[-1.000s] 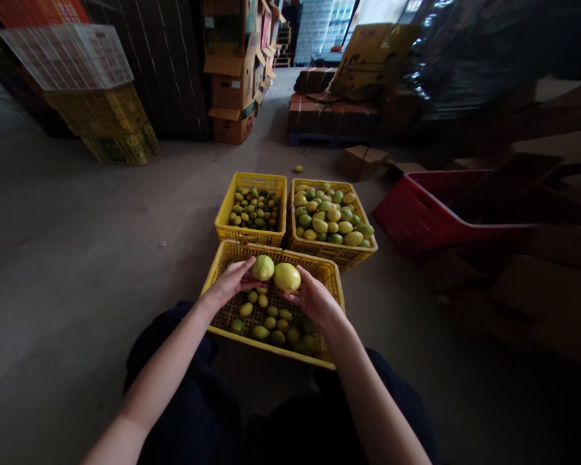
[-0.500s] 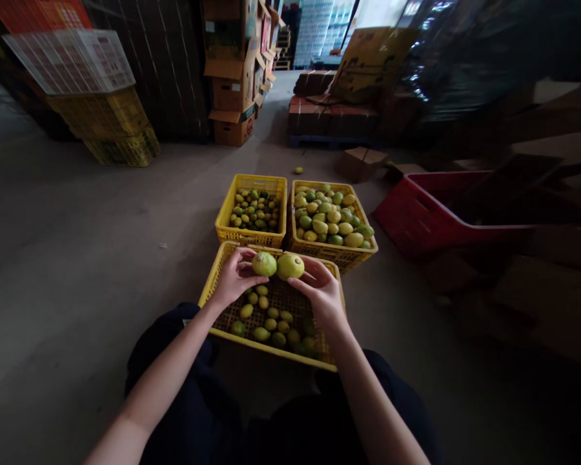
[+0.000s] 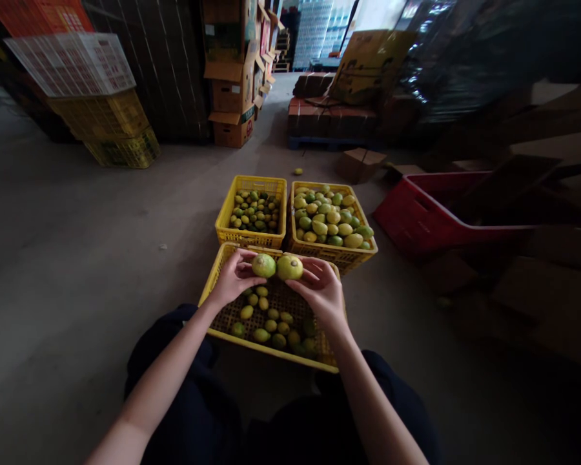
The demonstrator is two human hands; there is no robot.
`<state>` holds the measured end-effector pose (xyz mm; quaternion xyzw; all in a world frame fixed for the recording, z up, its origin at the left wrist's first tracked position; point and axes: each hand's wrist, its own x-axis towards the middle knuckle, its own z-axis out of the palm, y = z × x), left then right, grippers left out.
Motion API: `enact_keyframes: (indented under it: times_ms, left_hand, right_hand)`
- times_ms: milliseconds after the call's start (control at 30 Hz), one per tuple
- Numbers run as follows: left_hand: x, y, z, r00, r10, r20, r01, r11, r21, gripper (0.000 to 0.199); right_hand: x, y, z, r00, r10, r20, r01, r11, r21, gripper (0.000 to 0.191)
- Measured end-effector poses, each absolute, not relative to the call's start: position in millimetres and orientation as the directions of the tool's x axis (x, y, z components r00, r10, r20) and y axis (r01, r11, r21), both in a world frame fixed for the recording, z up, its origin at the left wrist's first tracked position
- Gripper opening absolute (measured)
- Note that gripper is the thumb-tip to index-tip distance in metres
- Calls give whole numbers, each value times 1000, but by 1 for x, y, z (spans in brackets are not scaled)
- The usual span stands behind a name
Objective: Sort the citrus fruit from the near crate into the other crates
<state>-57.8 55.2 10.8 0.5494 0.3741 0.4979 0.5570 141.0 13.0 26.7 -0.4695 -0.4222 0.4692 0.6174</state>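
My left hand (image 3: 233, 279) grips a greenish lemon (image 3: 264, 265) between thumb and fingers. A yellower lemon (image 3: 289, 267) is held the same way in my right hand (image 3: 323, 290). The two fruits are side by side, almost touching, above the near yellow crate (image 3: 271, 352). Inside that crate several green and yellow lemons (image 3: 272, 325) lie loose on the slatted bottom. Just beyond stand two more yellow crates: the left one (image 3: 250, 240) is partly filled with small lemons, and the right one (image 3: 336, 253) is heaped with larger ones.
A red crate (image 3: 404, 216) stands to the right, beside flattened cardboard (image 3: 547, 303). Stacked crates (image 3: 101, 116) are at the far left. Cardboard boxes (image 3: 230, 93) rise at the back, near a loaded pallet (image 3: 329, 141). One lemon (image 3: 298, 171) lies on the floor behind the crates.
Almost nothing differs. Both hands keep their lemons in nearly the same place, and the view has shifted only slightly.
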Motion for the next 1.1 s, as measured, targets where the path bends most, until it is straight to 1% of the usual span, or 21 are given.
enact_keyframes:
  times_ms: [67, 167, 233, 300, 400, 533, 633, 700, 900, 1000, 1100]
  left_hand:
    - [-62, 60, 10, 257, 965, 53, -219, 4, 976, 56]
    - [-68, 63, 9, 308, 949, -69, -320, 171, 932, 58]
    - [-69, 63, 9, 337, 933, -125, -382, 257, 888, 56]
    - [-69, 62, 11, 349, 925, -147, -442, 301, 845, 51]
    - [-66, 61, 13, 342, 926, -163, -493, 324, 808, 41]
    - [-64, 63, 12, 334, 923, -191, -522, 350, 778, 32]
    - [-63, 64, 12, 325, 919, -224, -520, 372, 769, 28]
    - [-62, 63, 11, 324, 917, -233, -495, 374, 784, 29]
    - [-58, 59, 11, 332, 924, -191, -400, 322, 858, 40]
    - [-57, 58, 10, 348, 918, -189, -397, 327, 857, 40]
    - [-58, 59, 12, 352, 917, -187, -425, 334, 841, 37]
  right_hand:
    - [143, 14, 27, 178, 984, 7, -230, 48, -972, 48]
    - [146, 16, 26, 101, 989, -109, -323, -71, -944, 42]
    - [147, 16, 26, 63, 987, -148, -396, -111, -912, 40]
    - [147, 17, 26, 48, 985, -168, -449, -129, -884, 39]
    - [145, 18, 25, 44, 981, -186, -492, -141, -859, 38]
    - [141, 20, 22, 72, 981, -179, -556, -109, -824, 46]
    - [138, 21, 18, 95, 973, -210, -551, -124, -825, 40]
    - [136, 21, 17, 101, 970, -221, -534, -135, -834, 40]
    - [129, 17, 16, 115, 975, -188, -449, -118, -886, 51]
    - [125, 17, 16, 106, 971, -214, -477, -139, -868, 54]
    - [125, 19, 16, 80, 972, -220, -517, -148, -843, 51]
